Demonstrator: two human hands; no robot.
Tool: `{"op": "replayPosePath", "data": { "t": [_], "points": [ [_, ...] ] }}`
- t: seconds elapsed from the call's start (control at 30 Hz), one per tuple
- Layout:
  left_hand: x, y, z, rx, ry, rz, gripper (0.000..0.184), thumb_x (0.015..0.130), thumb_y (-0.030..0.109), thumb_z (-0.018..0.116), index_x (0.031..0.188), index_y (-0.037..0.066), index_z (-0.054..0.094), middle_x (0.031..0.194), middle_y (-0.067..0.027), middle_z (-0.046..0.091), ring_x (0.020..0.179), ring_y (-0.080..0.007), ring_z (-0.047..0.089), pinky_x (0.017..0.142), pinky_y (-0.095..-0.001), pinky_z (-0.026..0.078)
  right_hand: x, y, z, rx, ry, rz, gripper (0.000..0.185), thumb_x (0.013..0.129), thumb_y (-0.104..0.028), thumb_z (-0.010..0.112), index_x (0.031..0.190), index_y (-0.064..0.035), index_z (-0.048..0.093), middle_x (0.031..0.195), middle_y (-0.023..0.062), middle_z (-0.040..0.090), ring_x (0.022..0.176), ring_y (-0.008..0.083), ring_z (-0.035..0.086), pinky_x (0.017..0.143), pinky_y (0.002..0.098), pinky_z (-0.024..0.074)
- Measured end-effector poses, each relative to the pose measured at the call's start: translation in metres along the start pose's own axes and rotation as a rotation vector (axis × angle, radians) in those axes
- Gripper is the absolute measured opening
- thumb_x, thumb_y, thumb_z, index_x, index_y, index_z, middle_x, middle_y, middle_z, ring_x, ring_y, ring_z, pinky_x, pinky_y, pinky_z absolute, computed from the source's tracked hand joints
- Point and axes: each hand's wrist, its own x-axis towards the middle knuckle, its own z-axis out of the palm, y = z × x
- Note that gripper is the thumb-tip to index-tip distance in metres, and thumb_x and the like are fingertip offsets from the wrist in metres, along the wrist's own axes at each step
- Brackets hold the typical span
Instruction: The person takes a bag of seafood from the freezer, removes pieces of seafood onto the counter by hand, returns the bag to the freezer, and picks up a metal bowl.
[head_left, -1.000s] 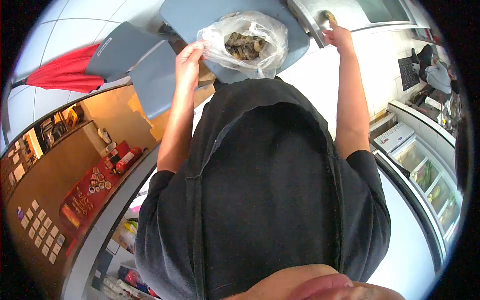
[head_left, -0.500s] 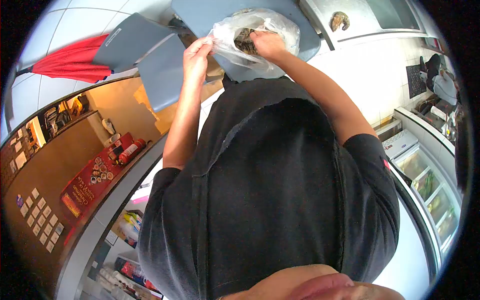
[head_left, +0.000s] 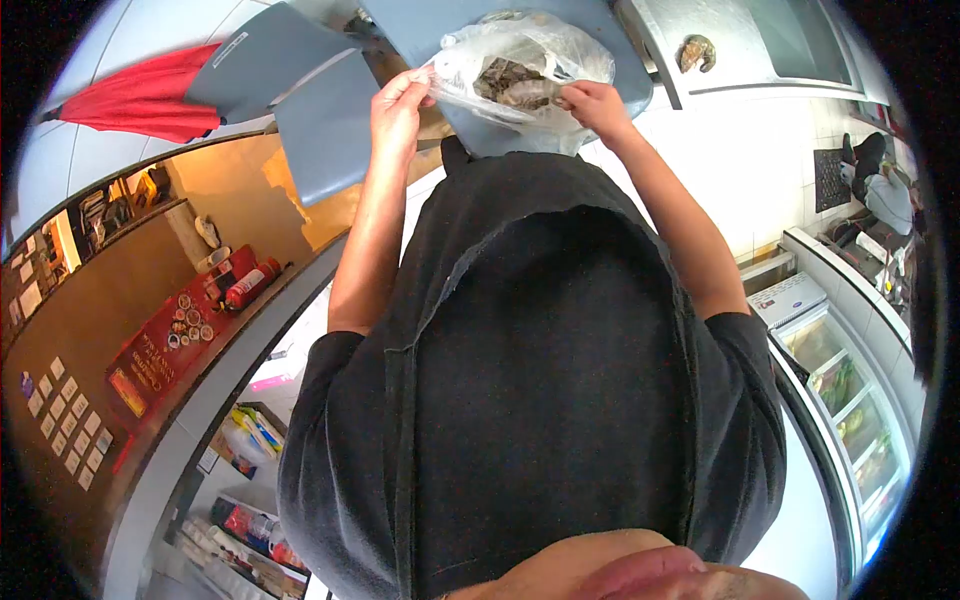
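Note:
A clear plastic bag [head_left: 470,75] sits on a blue-grey chair seat [head_left: 630,88], its mouth spread wide. Inside lie mottled brown, rough-looking lumps [head_left: 508,78] whose kind I cannot make out. My left hand [head_left: 402,97] pinches the bag's rim on the left. On the opposite side, my right hand [head_left: 597,108] is closed on the right edge of the bag, fingers bunched together. A similar brown and orange lump [head_left: 697,53] rests by itself on the metal counter at the upper right.
Another blue-grey chair [head_left: 325,125] stands to the left, with a folded red umbrella [head_left: 140,95] beside it. The metal counter [head_left: 715,20] borders the right side. A glass-topped chiller [head_left: 845,385] is at far right, and a person's shoe [head_left: 868,150] shows near a dark floor mat [head_left: 831,180].
My right hand has come out of the bag's contents and moved right to its edge. The bag's mouth now shows more of the lumps. My left hand keeps its hold.

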Motion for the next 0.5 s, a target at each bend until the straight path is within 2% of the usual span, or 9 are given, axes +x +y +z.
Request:
{"op": "replayPosePath", "data": {
  "t": [0.07, 0.1, 0.2, 0.4, 0.43, 0.5],
  "points": [
    [0.002, -0.004, 0.002, -0.031, -0.014, -0.004, 0.02, 0.09, 0.009, 0.056, 0.105, -0.001, 0.065, 0.095, -0.0053, 0.067, 0.083, -0.0128, 0.059, 0.072, -0.0271, 0.047, -0.012, 0.0, -0.012, 0.52, -0.019, 0.178, 0.024, 0.09, -0.024, 0.057, 0.081, -0.0029, 0.063, 0.068, 0.0039, 0.059, 0.056, 0.0102, 0.05, 0.052, 0.0255, 0.0413],
    [0.003, -0.006, 0.002, -0.029, -0.023, -0.008, 0.02, 0.09, 0.009, 0.056, 0.105, -0.001, 0.065, 0.095, -0.0053, 0.067, 0.083, -0.013, 0.059, 0.072, -0.027, 0.046, -0.018, -0.002, -0.017, 0.611, -0.012, 0.162, 0.021, 0.092, -0.021, 0.054, 0.081, -0.0041, 0.061, 0.071, 0.0017, 0.059, 0.056, 0.0096, 0.047, 0.051, 0.0239, 0.0381],
    [0.009, -0.008, 0.003, -0.045, -0.059, -0.016, 0.019, 0.09, 0.008, 0.055, 0.105, -0.001, 0.064, 0.095, -0.0052, 0.066, 0.083, -0.0136, 0.06, 0.073, -0.0269, 0.046, -0.035, -0.014, -0.027, 0.83, 0.067, 0.187, 0.018, 0.093, -0.019, 0.054, 0.087, -0.0034, 0.059, 0.077, 0.003, 0.06, 0.06, 0.0102, 0.049, 0.053, 0.0244, 0.0396],
    [0.016, -0.001, 0.017, -0.036, -0.06, -0.054, 0.019, 0.09, 0.006, 0.054, 0.106, 0.0, 0.064, 0.098, -0.0053, 0.066, 0.086, -0.0141, 0.06, 0.075, -0.0267, 0.046, -0.052, -0.016, -0.064, 0.997, 0.224, 0.102, 0.016, 0.094, -0.017, 0.052, 0.094, -0.0022, 0.056, 0.08, 0.005, 0.06, 0.064, 0.0119, 0.052, 0.057, 0.0253, 0.0439],
    [0.015, 0.001, 0.023, -0.048, -0.045, -0.048, 0.018, 0.089, 0.007, 0.056, 0.103, 0.002, 0.067, 0.093, -0.0012, 0.066, 0.081, -0.0096, 0.058, 0.071, -0.0245, 0.044, -0.052, -0.009, -0.074, 1.032, 0.286, 0.12, 0.014, 0.095, -0.015, 0.05, 0.095, -0.0011, 0.054, 0.082, 0.0069, 0.06, 0.066, 0.0131, 0.054, 0.059, 0.0257, 0.0465],
    [0.015, 0.002, 0.028, -0.061, -0.063, -0.059, 0.019, 0.089, 0.008, 0.056, 0.104, 0.003, 0.067, 0.093, -0.0007, 0.066, 0.083, -0.0091, 0.057, 0.073, -0.0243, 0.043, -0.049, 0.012, -0.099, 1.13, 0.354, 0.077, 0.014, 0.095, -0.013, 0.048, 0.097, 0.0, 0.053, 0.082, 0.0077, 0.06, 0.067, 0.0138, 0.054, 0.06, 0.0261, 0.0478]
  ]
}}
